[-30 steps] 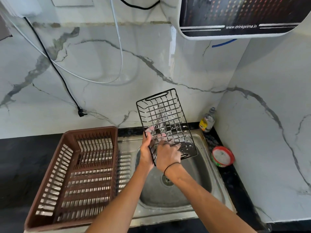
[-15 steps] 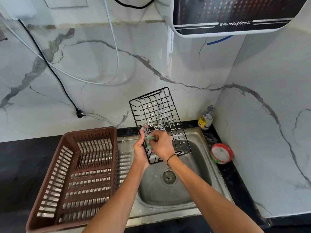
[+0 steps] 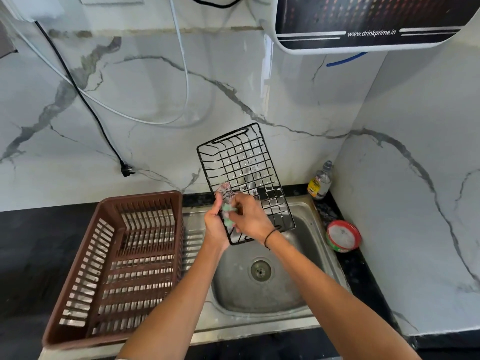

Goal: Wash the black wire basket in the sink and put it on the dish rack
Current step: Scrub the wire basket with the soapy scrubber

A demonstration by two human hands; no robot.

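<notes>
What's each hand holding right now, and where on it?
Left hand grips the wire basket by its near left edge, held tilted over the sink. Right hand pinches a green scrubber against the wires.

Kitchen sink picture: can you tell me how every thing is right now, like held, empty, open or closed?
black wire basket: held tilted above the sink, soapy.
left hand: grips the basket's near edge.
right hand: holds a green scrubber against the wires.
sink: no dishes inside, drain uncovered.
brown dish rack: empty, on the drainboard.
bottle: upright, capped.
red tub: open, whitish inside.
black plug: hanging unplugged.
</notes>
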